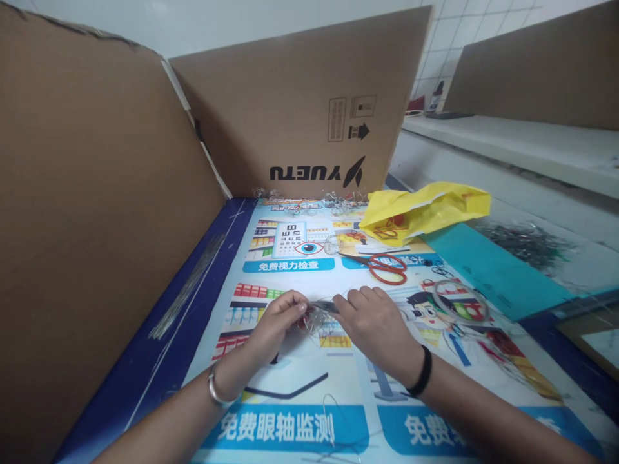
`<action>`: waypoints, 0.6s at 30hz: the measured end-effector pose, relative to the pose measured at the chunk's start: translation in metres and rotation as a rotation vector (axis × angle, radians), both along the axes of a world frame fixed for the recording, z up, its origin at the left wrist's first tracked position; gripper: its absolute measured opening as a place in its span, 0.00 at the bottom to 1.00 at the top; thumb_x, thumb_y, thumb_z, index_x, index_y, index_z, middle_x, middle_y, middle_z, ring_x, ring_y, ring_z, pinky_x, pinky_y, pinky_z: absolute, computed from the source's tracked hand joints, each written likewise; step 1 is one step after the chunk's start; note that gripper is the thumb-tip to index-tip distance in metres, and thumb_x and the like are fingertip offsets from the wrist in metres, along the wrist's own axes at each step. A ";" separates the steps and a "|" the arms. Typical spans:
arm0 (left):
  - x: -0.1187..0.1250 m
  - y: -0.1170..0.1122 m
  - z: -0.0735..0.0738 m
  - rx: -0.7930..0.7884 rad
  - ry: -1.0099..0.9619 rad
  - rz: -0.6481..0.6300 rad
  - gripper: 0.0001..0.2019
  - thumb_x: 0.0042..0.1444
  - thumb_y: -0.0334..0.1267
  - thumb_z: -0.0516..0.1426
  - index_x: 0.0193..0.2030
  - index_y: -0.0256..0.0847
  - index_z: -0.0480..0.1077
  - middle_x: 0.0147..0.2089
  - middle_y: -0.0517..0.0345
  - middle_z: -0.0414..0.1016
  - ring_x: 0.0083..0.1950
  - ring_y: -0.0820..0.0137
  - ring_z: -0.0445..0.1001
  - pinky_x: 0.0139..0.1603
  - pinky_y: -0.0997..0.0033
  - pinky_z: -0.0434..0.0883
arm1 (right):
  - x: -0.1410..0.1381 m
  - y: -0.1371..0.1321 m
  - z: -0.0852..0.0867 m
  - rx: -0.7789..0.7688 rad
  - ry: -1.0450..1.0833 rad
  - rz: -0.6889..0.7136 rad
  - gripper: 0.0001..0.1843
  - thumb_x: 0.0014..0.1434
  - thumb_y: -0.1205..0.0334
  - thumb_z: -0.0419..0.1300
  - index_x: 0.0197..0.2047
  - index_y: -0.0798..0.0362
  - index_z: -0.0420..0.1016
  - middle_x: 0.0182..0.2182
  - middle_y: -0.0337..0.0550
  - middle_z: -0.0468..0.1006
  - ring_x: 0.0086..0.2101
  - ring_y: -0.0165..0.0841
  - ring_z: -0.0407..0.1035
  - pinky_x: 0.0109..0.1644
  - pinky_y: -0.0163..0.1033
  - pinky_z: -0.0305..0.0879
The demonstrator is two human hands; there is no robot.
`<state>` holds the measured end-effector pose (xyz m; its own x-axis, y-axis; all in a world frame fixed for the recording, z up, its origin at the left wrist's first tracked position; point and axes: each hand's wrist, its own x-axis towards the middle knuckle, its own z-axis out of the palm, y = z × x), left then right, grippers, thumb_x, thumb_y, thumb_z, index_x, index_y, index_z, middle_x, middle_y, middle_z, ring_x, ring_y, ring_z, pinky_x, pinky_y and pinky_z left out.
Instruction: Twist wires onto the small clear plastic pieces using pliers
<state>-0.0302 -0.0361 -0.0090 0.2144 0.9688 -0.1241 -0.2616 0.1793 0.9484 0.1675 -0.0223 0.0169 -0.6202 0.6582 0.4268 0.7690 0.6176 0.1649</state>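
My right hand [380, 319] is closed round what look like pliers [323, 306], with the metal jaws pointing left and the handles hidden in my fist. The jaws reach the fingertips of my left hand [283, 319], which pinch a small piece of thin wirework [315, 323]. Fine silvery loops of it hang below the fingers, with a bit of red near the fingertips. Its exact shape is too small to make out. Both hands are just above the printed poster sheet [285, 386] that covers the table.
Red-handled scissors [388, 269] lie beyond my hands, beside an open yellow bag [430, 203]. A coil of wire [461, 301] rests at right, near a tangled wire pile [527, 245]. Straight wires [188, 287] lie at left. Cardboard panels [300, 116] stand behind and at left.
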 end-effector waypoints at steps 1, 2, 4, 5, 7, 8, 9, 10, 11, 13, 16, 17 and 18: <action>0.000 0.000 0.000 -0.010 0.016 -0.009 0.06 0.56 0.38 0.57 0.33 0.37 0.68 0.27 0.59 0.69 0.28 0.77 0.66 0.30 0.77 0.61 | 0.000 0.000 0.000 -0.004 0.002 0.003 0.06 0.58 0.59 0.58 0.36 0.53 0.72 0.27 0.43 0.70 0.31 0.36 0.59 0.35 0.41 0.44; -0.001 0.001 -0.001 -0.020 0.032 -0.019 0.06 0.56 0.38 0.57 0.33 0.37 0.69 0.27 0.60 0.69 0.27 0.77 0.65 0.29 0.77 0.61 | 0.000 0.000 0.000 -0.007 0.004 0.004 0.07 0.58 0.59 0.58 0.36 0.53 0.72 0.27 0.43 0.71 0.31 0.36 0.59 0.35 0.41 0.44; -0.002 0.002 -0.002 -0.032 0.058 -0.029 0.07 0.55 0.39 0.57 0.33 0.37 0.69 0.25 0.60 0.69 0.25 0.77 0.65 0.27 0.77 0.61 | 0.000 0.000 0.000 -0.012 0.006 0.006 0.07 0.58 0.58 0.58 0.36 0.53 0.72 0.27 0.43 0.71 0.31 0.36 0.59 0.35 0.41 0.44; -0.003 0.002 -0.002 -0.040 0.065 -0.031 0.07 0.54 0.39 0.58 0.33 0.37 0.70 0.25 0.60 0.69 0.25 0.77 0.65 0.27 0.77 0.61 | 0.000 0.000 0.000 -0.012 0.007 0.006 0.07 0.58 0.58 0.58 0.36 0.53 0.72 0.27 0.43 0.71 0.31 0.35 0.59 0.35 0.41 0.44; -0.004 0.003 -0.003 -0.061 0.072 -0.027 0.07 0.53 0.39 0.59 0.33 0.37 0.70 0.26 0.60 0.69 0.24 0.77 0.65 0.26 0.77 0.61 | -0.001 0.000 0.000 -0.017 0.005 0.005 0.07 0.58 0.59 0.58 0.36 0.53 0.72 0.27 0.43 0.71 0.31 0.35 0.60 0.35 0.40 0.44; -0.004 0.004 -0.003 -0.072 0.077 -0.026 0.07 0.52 0.39 0.59 0.32 0.37 0.70 0.26 0.60 0.69 0.24 0.78 0.65 0.26 0.77 0.61 | -0.001 -0.001 0.000 -0.023 0.003 0.003 0.07 0.58 0.59 0.58 0.36 0.53 0.72 0.27 0.43 0.71 0.31 0.35 0.60 0.35 0.40 0.44; -0.005 0.004 -0.002 -0.083 0.082 -0.027 0.07 0.51 0.39 0.60 0.32 0.37 0.70 0.26 0.60 0.69 0.24 0.77 0.65 0.25 0.77 0.61 | -0.001 -0.001 0.000 -0.030 0.000 -0.001 0.06 0.58 0.59 0.58 0.36 0.53 0.72 0.27 0.42 0.71 0.31 0.35 0.60 0.35 0.40 0.44; -0.005 0.004 -0.002 -0.093 0.090 -0.030 0.07 0.51 0.39 0.60 0.31 0.37 0.70 0.25 0.60 0.69 0.24 0.77 0.65 0.25 0.77 0.61 | -0.002 -0.002 0.000 -0.039 -0.004 -0.006 0.06 0.58 0.60 0.58 0.35 0.53 0.72 0.26 0.42 0.71 0.30 0.35 0.60 0.35 0.40 0.44; -0.005 0.005 -0.002 -0.099 0.102 -0.033 0.07 0.51 0.39 0.60 0.30 0.37 0.70 0.25 0.60 0.69 0.23 0.77 0.65 0.25 0.77 0.61 | -0.002 -0.002 0.000 -0.049 -0.007 -0.010 0.05 0.58 0.60 0.58 0.35 0.53 0.72 0.26 0.42 0.71 0.30 0.35 0.60 0.35 0.40 0.44; -0.006 0.005 -0.001 -0.096 0.134 -0.035 0.07 0.50 0.39 0.60 0.29 0.36 0.70 0.23 0.60 0.68 0.23 0.77 0.64 0.25 0.77 0.61 | -0.003 -0.004 0.000 -0.066 -0.011 -0.022 0.04 0.57 0.62 0.58 0.33 0.53 0.72 0.26 0.42 0.72 0.30 0.35 0.61 0.34 0.40 0.44; -0.006 0.005 0.000 -0.083 0.181 -0.025 0.07 0.51 0.38 0.60 0.28 0.36 0.70 0.22 0.60 0.68 0.22 0.78 0.64 0.25 0.77 0.60 | -0.004 -0.006 0.000 -0.091 -0.009 -0.038 0.05 0.58 0.62 0.58 0.32 0.53 0.72 0.26 0.42 0.73 0.29 0.35 0.61 0.35 0.40 0.44; -0.007 0.005 0.000 -0.080 0.182 -0.021 0.07 0.51 0.38 0.59 0.28 0.36 0.71 0.22 0.61 0.68 0.22 0.78 0.64 0.25 0.77 0.60 | -0.004 -0.007 0.000 -0.098 -0.008 -0.042 0.05 0.58 0.61 0.58 0.32 0.53 0.72 0.26 0.42 0.73 0.29 0.35 0.61 0.35 0.40 0.44; -0.007 0.005 0.000 -0.083 0.177 -0.024 0.07 0.51 0.38 0.59 0.28 0.36 0.70 0.22 0.61 0.68 0.22 0.78 0.64 0.24 0.78 0.60 | -0.004 -0.007 0.000 -0.101 -0.007 -0.043 0.06 0.58 0.60 0.58 0.31 0.53 0.72 0.26 0.42 0.73 0.29 0.35 0.62 0.35 0.40 0.44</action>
